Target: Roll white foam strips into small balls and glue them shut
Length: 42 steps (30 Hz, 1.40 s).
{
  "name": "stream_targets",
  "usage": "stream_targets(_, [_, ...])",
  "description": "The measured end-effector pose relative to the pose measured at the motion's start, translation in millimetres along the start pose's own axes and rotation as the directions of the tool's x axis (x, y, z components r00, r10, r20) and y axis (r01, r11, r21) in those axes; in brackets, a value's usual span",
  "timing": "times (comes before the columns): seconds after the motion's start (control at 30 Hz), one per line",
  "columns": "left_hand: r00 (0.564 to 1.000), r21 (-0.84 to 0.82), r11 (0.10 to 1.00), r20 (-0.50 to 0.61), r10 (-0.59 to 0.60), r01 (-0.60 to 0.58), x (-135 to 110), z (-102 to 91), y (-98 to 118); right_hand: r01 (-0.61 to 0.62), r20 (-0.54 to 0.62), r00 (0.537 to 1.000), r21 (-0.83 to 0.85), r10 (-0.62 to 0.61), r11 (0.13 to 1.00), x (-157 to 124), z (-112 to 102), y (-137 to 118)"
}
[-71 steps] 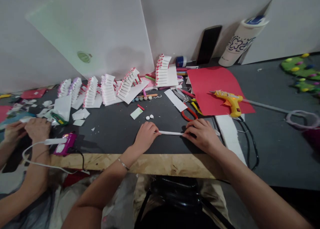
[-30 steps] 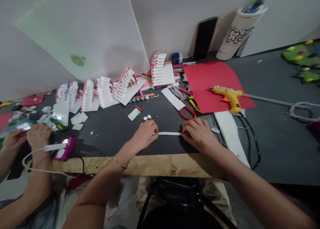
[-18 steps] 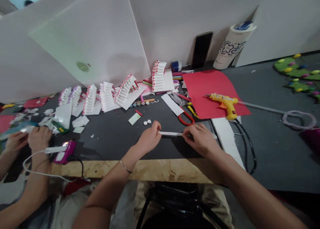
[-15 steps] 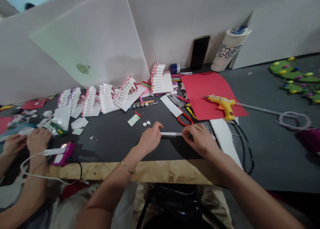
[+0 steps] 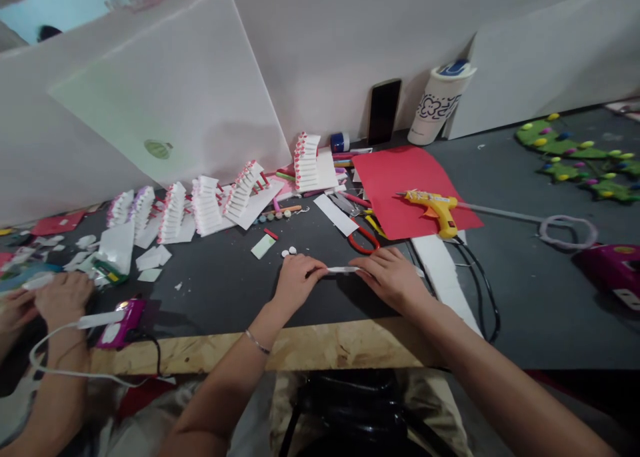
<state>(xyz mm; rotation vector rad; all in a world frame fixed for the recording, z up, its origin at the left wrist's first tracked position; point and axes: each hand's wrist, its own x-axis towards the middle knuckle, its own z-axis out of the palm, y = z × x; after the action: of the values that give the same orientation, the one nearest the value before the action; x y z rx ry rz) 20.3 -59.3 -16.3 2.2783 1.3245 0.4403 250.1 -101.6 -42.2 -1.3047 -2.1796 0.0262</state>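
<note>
Grip narrow: left hand [image 5: 296, 278] and right hand [image 5: 393, 278] pinch a thin white strip [image 5: 342, 270] between them, lower centre of frame, near the front of the counter [image 5: 220, 290]. Looks like rolling or smoothing, can't tell which; next move probably needs light, even pressure.

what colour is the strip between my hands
The strip is white, seen best in the head view.

Dim greyish light; shadow on wooden edge [image 5: 320, 348]; soft detail, stretched sides
</note>
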Motion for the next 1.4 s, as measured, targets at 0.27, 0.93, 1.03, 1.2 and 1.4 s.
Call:
stream_targets(0.27, [0.999,0.114,0.993,0.022,0.042,-0.044,-2.7,4.8,-5.8,0.020,0.051,0.999,-0.056,-0.018,0.998,-1.1,1.4,-3.4])
stream_targets(0.93, [0.994,0.155,0.983,0.052,0.096,-0.103,-22.6,13.8,-4.4,0.023,0.118,0.993,-0.023,-0.020,0.999,-8.2,5.1,1.3])
stream_targets(1.03, [0.998,0.168,0.984,0.026,0.052,-0.056,-24.4,13.6,-3.3,-0.027,0.133,0.990,-0.051,0.034,0.998,-9.8,4.8,-0.4])
stream_targets(1.2, [0.994,0.139,0.986,0.050,-0.097,0.090,-18.9,11.4,1.4,-0.117,0.168,0.978,-0.055,0.125,0.992,-11.0,6.4,-3.1])
stream_targets(1.4, [0.979,0.107,0.979,0.092,-0.183,0.173,-11.8,6.3,-0.8,-0.182,0.156,0.970,-0.056,0.188,0.982,-9.7,7.5,-3.3])
